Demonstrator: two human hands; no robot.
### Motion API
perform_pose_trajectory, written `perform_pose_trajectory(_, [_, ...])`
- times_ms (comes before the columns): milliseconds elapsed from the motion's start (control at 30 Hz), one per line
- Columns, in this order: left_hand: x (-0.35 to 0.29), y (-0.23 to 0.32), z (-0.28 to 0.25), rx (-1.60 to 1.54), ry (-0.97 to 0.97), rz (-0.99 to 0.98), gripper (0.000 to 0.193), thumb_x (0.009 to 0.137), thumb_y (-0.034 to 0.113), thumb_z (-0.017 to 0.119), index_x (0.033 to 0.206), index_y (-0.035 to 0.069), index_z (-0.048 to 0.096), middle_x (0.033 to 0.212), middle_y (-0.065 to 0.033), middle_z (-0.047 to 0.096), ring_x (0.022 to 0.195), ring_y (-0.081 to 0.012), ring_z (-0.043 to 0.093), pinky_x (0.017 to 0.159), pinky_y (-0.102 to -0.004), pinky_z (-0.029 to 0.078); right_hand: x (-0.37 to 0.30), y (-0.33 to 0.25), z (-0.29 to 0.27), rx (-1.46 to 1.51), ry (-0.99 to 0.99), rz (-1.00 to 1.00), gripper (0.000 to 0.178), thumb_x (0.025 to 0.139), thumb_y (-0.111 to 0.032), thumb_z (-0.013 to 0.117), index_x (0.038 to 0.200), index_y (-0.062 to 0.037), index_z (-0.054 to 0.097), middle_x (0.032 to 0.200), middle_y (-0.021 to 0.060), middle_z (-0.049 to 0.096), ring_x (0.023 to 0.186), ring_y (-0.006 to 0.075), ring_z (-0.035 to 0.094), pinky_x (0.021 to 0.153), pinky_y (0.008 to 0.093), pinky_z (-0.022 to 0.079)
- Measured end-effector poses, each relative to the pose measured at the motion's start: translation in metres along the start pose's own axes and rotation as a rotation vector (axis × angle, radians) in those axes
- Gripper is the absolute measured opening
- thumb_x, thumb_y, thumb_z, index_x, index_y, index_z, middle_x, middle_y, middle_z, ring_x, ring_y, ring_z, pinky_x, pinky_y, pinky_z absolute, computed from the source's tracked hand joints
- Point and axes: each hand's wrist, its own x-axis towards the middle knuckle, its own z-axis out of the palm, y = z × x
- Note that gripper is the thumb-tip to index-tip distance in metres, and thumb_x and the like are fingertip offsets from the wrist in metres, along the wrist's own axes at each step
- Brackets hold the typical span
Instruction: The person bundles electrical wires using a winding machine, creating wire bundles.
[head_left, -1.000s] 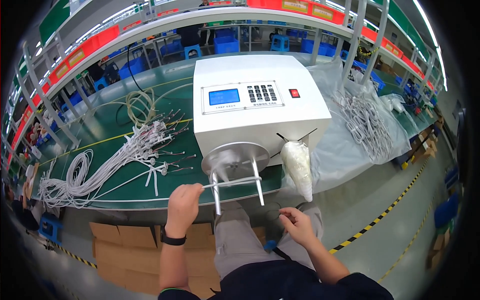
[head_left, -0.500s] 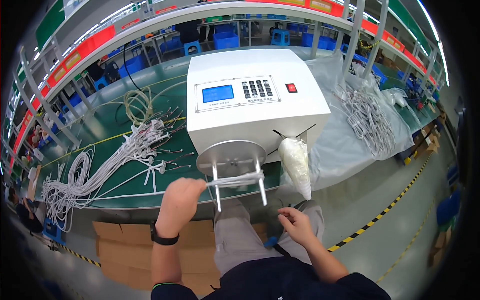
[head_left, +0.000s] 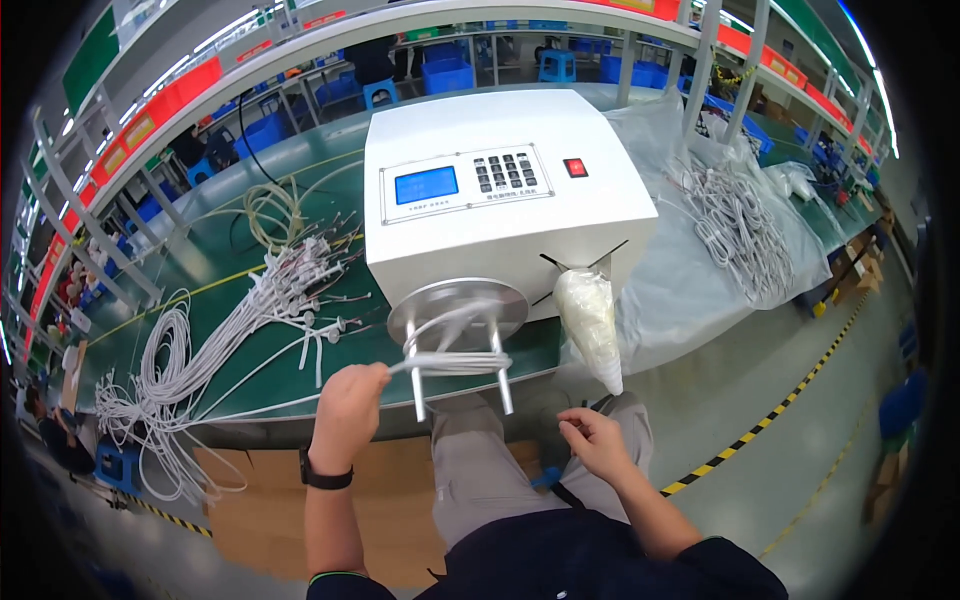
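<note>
My left hand (head_left: 347, 412) is closed on a white cable (head_left: 255, 410), just left of the winding machine's two metal pegs (head_left: 503, 375). Several turns of cable (head_left: 458, 364) wrap the pegs, and a looser loop arcs in front of the round metal disc (head_left: 505, 300) behind them. From my left fist the cable trails left to a bundle of white cables (head_left: 200, 368) with small connectors, on the green table. Above my lap, my right hand (head_left: 597, 440) has loosely bent fingers, thumb and index apart, and no visible object in it.
The white machine (head_left: 500, 220) carries a blue screen, a keypad and a red switch. A cone wrapped in yellowish film (head_left: 590, 325) juts from its front right. Coiled cables (head_left: 735, 230) lie on plastic sheeting (head_left: 660, 320) at right. Cardboard (head_left: 300, 520) lies on the floor.
The cable on the pegs has shifted, and a loose loop now shows before the disc. Cable ends at the left table edge have moved and hang lower. My right hand stays nearly in place.
</note>
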Motion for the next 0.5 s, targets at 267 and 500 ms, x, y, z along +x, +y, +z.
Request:
perform_pose_trajectory(267, [-0.008, 0.002, 0.003, -0.049, 0.001, -0.069, 0.008, 0.086, -0.001, 0.062, 0.094, 0.001, 0.060, 0.071, -0.0153, 0.053, 0.065, -0.0346, 0.054, 0.057, -0.0422, 0.042, 0.004, -0.001, 0.003, 0.017, -0.013, 0.036, 0.019, 0.091, -0.012, 0.066, 0.107, -0.0012, 0.068, 0.085, 0.0079, 0.070, 0.068, 0.0105, 0.063, 0.063, 0.0254, 0.051])
perform_pose_trajectory(500, [-0.005, 0.002, 0.010, -0.046, 0.032, 0.056, 0.007, 0.087, 0.000, 0.062, 0.094, 0.000, 0.060, 0.072, -0.0153, 0.054, 0.066, -0.0346, 0.054, 0.058, -0.0410, 0.042, 0.007, -0.008, 0.004, 0.053, -0.049, 0.113, 0.019, 0.091, -0.011, 0.066, 0.107, -0.0012, 0.068, 0.085, 0.0078, 0.070, 0.067, 0.0100, 0.063, 0.062, 0.0253, 0.051])
